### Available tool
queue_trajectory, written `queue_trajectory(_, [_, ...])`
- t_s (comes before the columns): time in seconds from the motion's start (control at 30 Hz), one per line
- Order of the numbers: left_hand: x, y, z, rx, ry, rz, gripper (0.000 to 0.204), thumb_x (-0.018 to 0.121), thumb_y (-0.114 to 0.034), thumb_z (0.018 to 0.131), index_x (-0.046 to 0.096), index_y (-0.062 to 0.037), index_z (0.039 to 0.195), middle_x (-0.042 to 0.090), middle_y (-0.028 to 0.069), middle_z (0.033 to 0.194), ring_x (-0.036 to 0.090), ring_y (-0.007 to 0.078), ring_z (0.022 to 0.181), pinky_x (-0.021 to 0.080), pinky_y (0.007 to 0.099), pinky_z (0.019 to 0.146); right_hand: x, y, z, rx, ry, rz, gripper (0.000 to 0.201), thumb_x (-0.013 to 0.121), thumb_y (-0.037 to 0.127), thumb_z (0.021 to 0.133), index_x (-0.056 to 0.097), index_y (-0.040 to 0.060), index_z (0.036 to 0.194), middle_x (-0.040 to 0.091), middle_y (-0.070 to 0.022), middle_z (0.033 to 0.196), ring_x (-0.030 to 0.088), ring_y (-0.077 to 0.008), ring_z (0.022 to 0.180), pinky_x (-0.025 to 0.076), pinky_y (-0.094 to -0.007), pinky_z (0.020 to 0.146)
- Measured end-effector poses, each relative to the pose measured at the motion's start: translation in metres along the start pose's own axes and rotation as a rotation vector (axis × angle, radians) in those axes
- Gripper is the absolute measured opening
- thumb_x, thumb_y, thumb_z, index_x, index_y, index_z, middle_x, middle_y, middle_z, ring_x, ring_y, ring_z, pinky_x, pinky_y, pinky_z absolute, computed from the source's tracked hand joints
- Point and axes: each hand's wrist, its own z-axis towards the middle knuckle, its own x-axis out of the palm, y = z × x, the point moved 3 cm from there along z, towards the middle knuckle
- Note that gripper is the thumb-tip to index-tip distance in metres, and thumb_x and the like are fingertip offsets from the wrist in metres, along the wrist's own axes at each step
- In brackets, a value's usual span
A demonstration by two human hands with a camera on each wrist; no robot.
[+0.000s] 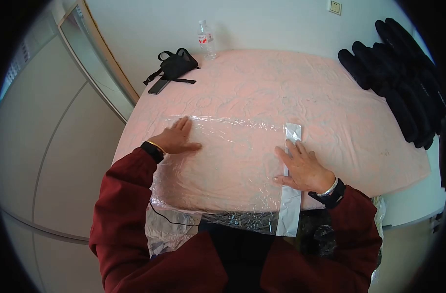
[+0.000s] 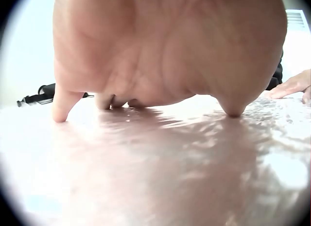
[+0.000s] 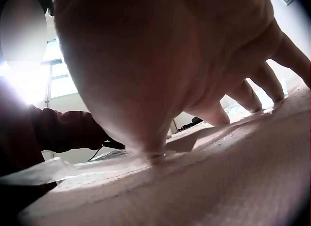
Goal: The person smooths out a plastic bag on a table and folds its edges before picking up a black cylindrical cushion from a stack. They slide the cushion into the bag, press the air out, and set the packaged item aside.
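Observation:
A clear plastic sheet (image 1: 228, 161) lies over the pink cloth, with a silver-white strip (image 1: 290, 205) running along its right side. On the sheet's left part rests my left hand (image 1: 176, 137), fingers spread; the left wrist view shows its fingertips (image 2: 60, 114) touching the shiny plastic. My right hand (image 1: 306, 168) presses on the strip and its edge with spread fingers, thumb toward the left. In the right wrist view, the thumb and fingertips of that hand (image 3: 170, 65) touch down along the strip. Neither hand grips anything.
At the back left are a black bag (image 1: 176, 64), a phone (image 1: 159, 86) and a plastic bottle (image 1: 207, 41). Black padded items (image 1: 399, 78) lie at the right. Crinkled plastic (image 1: 171, 229) hangs below the pink-covered table's (image 1: 301, 83) front edge, beside a thin black cable (image 1: 171, 222).

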Motion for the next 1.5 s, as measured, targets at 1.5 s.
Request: queue_trajectory(1.5, [0.075,-0.222,-0.118,0.470,-0.645,-0.300,0.101,0.056,-0.064,0.088,0.026,0.0141,0.146,0.026,0.0361,0.152,0.026,0.0501,0.142,0.021,0.0538,0.118,0.027,0.095,-0.044,-0.315,-0.177,0.167,0.107,0.076,0.050,0.076,0.025,-0.0095,0.148,0.021,-0.0282,0.157,0.019,-0.0430,0.148,0.019,-0.0612,0.116])
